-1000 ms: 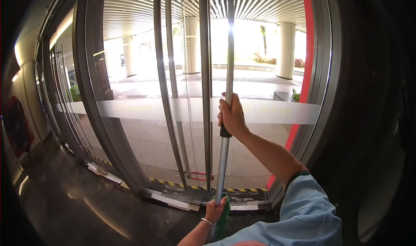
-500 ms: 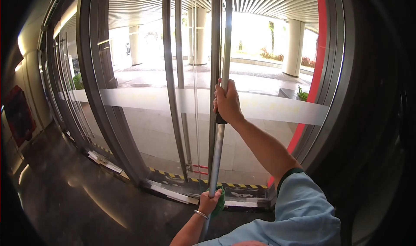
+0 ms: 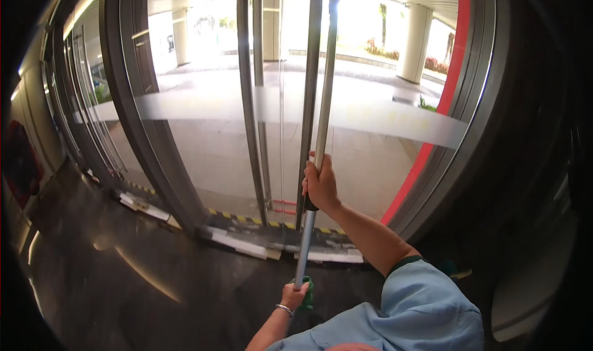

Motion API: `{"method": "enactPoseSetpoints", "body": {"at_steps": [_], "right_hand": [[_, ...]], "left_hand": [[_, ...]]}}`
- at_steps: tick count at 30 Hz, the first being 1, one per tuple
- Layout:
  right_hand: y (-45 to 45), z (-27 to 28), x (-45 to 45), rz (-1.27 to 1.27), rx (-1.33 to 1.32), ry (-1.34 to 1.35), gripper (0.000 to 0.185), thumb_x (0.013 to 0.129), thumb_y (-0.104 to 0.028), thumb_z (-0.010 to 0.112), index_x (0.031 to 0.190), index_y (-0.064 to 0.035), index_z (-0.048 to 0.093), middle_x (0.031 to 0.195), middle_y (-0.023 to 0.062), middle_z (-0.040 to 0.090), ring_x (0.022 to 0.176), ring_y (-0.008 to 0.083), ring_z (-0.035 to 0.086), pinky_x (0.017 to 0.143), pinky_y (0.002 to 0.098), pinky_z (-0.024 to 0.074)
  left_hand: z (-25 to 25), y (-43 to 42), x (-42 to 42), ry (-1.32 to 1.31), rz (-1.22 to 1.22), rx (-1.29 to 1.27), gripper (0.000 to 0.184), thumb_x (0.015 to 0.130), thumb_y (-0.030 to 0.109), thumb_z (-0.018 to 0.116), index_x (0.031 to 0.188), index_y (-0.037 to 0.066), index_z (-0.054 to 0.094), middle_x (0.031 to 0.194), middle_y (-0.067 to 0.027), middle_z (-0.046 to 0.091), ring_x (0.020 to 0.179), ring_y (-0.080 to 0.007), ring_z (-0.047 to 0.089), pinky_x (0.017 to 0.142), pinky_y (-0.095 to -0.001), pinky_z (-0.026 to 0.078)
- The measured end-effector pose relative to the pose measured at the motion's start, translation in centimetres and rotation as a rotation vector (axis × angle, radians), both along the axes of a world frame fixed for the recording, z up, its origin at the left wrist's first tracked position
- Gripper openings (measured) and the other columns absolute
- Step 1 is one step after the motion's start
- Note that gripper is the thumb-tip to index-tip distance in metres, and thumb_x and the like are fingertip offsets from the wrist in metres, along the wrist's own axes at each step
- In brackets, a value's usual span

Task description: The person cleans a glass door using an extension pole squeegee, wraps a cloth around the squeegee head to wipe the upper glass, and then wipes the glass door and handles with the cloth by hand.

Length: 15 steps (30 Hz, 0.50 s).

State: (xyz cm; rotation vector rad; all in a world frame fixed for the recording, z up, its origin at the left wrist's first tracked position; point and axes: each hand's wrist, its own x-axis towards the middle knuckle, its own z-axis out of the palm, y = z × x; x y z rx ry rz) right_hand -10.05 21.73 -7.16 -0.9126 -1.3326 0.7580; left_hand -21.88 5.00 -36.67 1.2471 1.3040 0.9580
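A long metal telescopic pole (image 3: 306, 245) runs upright in front of a glass door (image 3: 204, 165), its top end beyond the frame. My right hand (image 3: 322, 181) is wrapped round the pole just above its dark collar. Lower down, my left hand (image 3: 293, 296), with a bangle at the wrist, grips the pole near its lower part. A green cloth (image 3: 307, 294) is bunched beside the left hand; whether the fingers press it to the pole I cannot tell. Both hands are closed.
Dark metal door frames (image 3: 148, 147) surround the glass, with a red strip (image 3: 426, 147) on the right. White pieces (image 3: 244, 245) lie along the threshold, near yellow-black tape (image 3: 238, 218). The dark floor (image 3: 136, 277) reflects light. Outside stand pale columns (image 3: 416, 45).
The view has tilted, so the door and outdoor scene sit higher. Both hands, still on the pole, appear lower in the frame.
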Motion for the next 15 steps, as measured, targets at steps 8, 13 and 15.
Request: {"method": "enactPoseSetpoints", "body": {"at_steps": [8,13,15], "right_hand": [[-7.7,-14.5,-4.0,0.015,-0.181,0.058,0.023,0.098,-0.011,0.04,0.119,-0.0044,0.035,0.074,0.0027,0.043,0.048,0.0084,0.046,0.041,0.0252,0.0438],[-12.6,-24.3,-6.1,0.05,-0.323,0.131,0.02,0.098,-0.008,0.039,0.116,-0.0031,0.033,0.075,0.0041,0.044,0.045,0.0087,0.044,0.041,0.0256,0.0438],[-14.8,-28.7,-6.9,0.034,-0.342,0.147,0.021,0.098,-0.008,0.04,0.116,-0.0028,0.033,0.075,0.0044,0.044,0.044,0.0089,0.044,0.04,0.0259,0.0435]], "left_hand": [[-13.6,-11.7,-5.5,0.215,0.044,-0.172,0.034,0.078,0.038,0.068,0.078,0.004,0.069,0.072,-0.0174,0.066,0.071,-0.0316,0.067,0.066,-0.0408,0.05],[-17.6,-19.4,-8.8,0.348,0.023,-0.403,0.036,0.076,0.04,0.069,0.078,0.003,0.069,0.073,-0.0187,0.066,0.073,-0.0355,0.066,0.068,-0.0435,0.05],[-18.9,-22.4,-9.8,0.389,0.025,-0.471,0.037,0.076,0.04,0.068,0.079,0.003,0.069,0.074,-0.0187,0.066,0.075,-0.036,0.066,0.07,-0.0438,0.05]]}}
